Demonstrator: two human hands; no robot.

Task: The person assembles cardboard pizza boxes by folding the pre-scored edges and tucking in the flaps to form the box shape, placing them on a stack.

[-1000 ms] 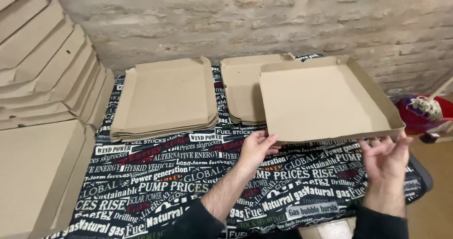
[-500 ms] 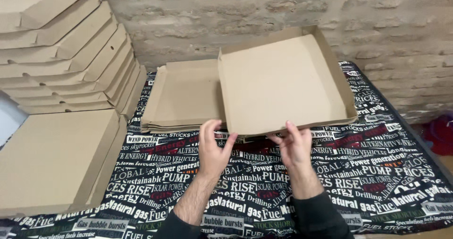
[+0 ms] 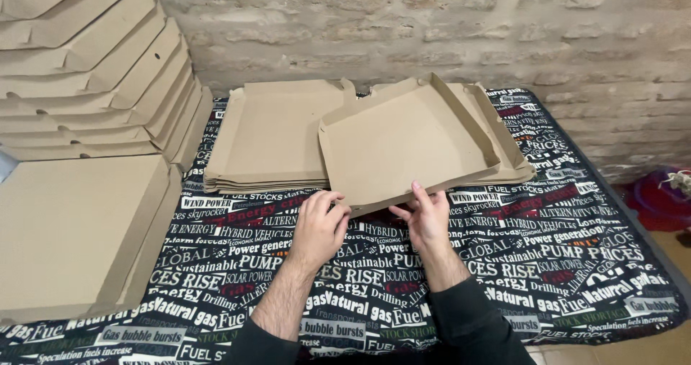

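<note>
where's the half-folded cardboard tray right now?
Head view, centre: the cardboard tray is tilted above the printed tablecloth, its near edge held by the left hand and right hand, overlapping the flat cardboard stacks behind.

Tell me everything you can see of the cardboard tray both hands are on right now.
The cardboard tray is plain brown corrugated board, square, with low raised walls on its sides and an empty, unprinted floor. It sits tilted, near edge lifted off the printed tablecloth, far part over the flat cardboard stacks. The left hand and right hand touch its near edge with their fingers.
</note>
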